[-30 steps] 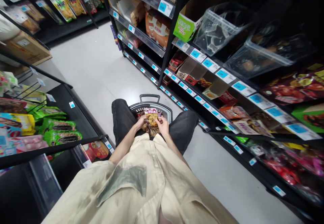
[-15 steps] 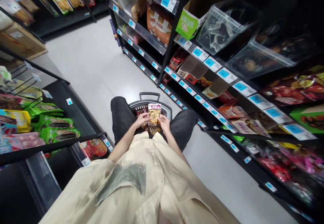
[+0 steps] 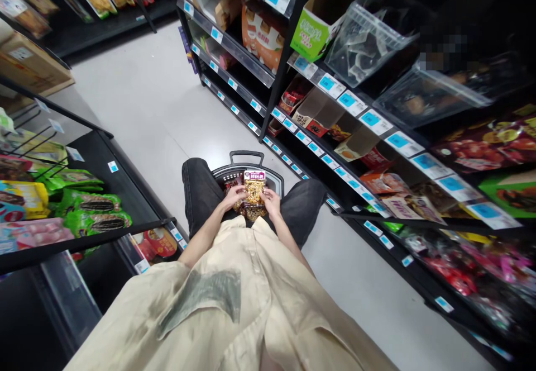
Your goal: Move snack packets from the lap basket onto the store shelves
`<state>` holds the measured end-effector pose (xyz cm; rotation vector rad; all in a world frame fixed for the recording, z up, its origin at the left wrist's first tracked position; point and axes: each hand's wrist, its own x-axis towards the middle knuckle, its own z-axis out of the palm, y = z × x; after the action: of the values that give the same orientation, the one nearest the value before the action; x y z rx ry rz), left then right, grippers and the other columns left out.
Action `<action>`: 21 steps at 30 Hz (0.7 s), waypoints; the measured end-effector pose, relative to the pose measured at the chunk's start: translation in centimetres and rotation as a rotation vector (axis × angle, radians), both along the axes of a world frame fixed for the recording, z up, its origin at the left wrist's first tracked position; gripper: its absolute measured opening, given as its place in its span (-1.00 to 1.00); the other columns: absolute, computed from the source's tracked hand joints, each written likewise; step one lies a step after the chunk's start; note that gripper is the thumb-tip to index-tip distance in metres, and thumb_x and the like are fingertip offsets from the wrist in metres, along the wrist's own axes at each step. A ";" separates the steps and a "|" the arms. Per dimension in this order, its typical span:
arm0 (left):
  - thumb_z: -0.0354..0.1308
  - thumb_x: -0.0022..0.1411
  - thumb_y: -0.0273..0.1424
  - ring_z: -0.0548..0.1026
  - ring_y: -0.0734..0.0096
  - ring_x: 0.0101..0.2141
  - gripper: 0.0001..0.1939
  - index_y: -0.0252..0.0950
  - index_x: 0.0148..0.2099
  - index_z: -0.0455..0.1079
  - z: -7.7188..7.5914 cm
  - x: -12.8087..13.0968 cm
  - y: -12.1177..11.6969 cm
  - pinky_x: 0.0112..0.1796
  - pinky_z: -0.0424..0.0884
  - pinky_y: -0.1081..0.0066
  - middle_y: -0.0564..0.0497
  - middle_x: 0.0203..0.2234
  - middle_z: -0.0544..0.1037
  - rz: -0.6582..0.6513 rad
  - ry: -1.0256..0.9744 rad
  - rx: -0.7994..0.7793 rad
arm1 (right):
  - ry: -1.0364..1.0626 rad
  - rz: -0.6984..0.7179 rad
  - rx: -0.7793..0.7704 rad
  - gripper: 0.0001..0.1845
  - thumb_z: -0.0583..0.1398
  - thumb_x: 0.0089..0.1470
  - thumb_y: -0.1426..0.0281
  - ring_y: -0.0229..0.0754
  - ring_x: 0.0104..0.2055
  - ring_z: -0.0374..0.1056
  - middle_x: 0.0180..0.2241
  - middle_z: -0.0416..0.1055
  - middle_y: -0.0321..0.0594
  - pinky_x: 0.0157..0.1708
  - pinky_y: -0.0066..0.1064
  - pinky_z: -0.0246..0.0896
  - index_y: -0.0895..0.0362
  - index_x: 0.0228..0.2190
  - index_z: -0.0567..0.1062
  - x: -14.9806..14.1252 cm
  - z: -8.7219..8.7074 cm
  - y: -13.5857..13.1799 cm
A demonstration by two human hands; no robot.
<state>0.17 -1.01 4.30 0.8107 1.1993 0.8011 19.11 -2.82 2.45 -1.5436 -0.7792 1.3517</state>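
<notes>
Golden packet [image 3: 254, 192] — fingers of the left hand [image 3: 233, 196] and right hand [image 3: 272, 201] clamped on its sides — over a dark basket [image 3: 274, 177].

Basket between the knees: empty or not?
Not empty: other packets show in the basket, near the gold packet held by left hand and right hand. How full, cannot tell; partly hidden.

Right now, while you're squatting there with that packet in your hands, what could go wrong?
The packet could slip, since the left hand and right hand seem to hold it only by its sides. It might then drop into or beside the basket.
A knee might bump the basket, because it sits right between both legs.
</notes>
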 end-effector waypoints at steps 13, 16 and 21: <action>0.44 -0.15 -0.38 0.54 0.34 -0.35 -0.55 -0.36 -0.14 0.54 0.2 0.1 0.0 -0.29 0.45 0.39 -0.05 -0.33 0.62 -0.045 -0.070 -0.018 | -0.039 0.026 -0.028 -0.66 0.33 -0.16 0.17 -0.10 -0.25 0.48 -0.36 0.56 -0.18 -0.16 -0.26 0.40 0.10 -0.34 0.51 -0.2 -0.4 0.2; 0.43 -0.14 -0.38 0.54 0.35 -0.35 -0.58 -0.36 -0.16 0.53 0.2 0.1 -0.1 -0.29 0.45 0.40 -0.04 -0.34 0.61 -0.050 -0.078 -0.017 | -0.025 0.008 -0.033 -0.65 0.34 -0.18 0.17 -0.11 -0.27 0.47 -0.36 0.56 -0.18 -0.19 -0.27 0.39 0.10 -0.34 0.50 -0.2 -0.3 0.2; 0.38 -0.10 -0.39 0.53 0.37 -0.38 -0.64 -0.35 -0.19 0.51 0.2 0.0 0.0 -0.31 0.44 0.41 -0.02 -0.36 0.60 -0.032 -0.085 -0.015 | 0.006 0.011 -0.009 -0.59 0.37 -0.22 0.13 -0.12 -0.29 0.46 -0.38 0.55 -0.18 -0.18 -0.27 0.39 0.11 -0.34 0.51 0.1 0.1 0.2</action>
<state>0.12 -1.04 4.53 0.7745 1.1129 0.7919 19.17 -2.64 2.56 -1.5437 -0.7800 1.3690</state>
